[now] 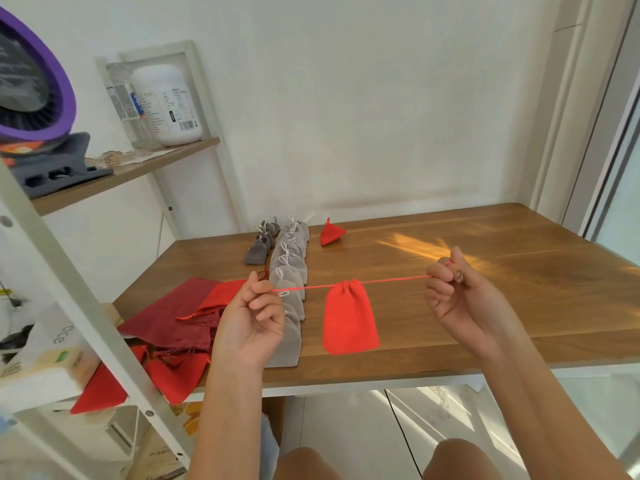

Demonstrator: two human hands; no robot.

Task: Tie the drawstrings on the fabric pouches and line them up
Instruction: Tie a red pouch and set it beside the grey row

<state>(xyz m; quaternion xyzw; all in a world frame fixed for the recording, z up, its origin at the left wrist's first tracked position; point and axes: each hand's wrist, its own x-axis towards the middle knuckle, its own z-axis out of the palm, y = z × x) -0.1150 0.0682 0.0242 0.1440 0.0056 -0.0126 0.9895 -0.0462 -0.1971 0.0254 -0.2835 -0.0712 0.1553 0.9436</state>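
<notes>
Mid-task. Left hand (249, 313) and right hand (453, 296) each have a closed grip, pinching one end of the red drawstring (391, 280), which is pulled taut. The red pouch (349, 318) hangs between them just over the worktop (502, 327); mouth cinched, no knot visible. Done: light grey row (289, 268), short dark grey row (259, 245) beside it, one tied red pouch (331, 233) at the far end. Left: this pouch, plus the pile of loose red pouches (173, 317) at the left edge.
</notes>
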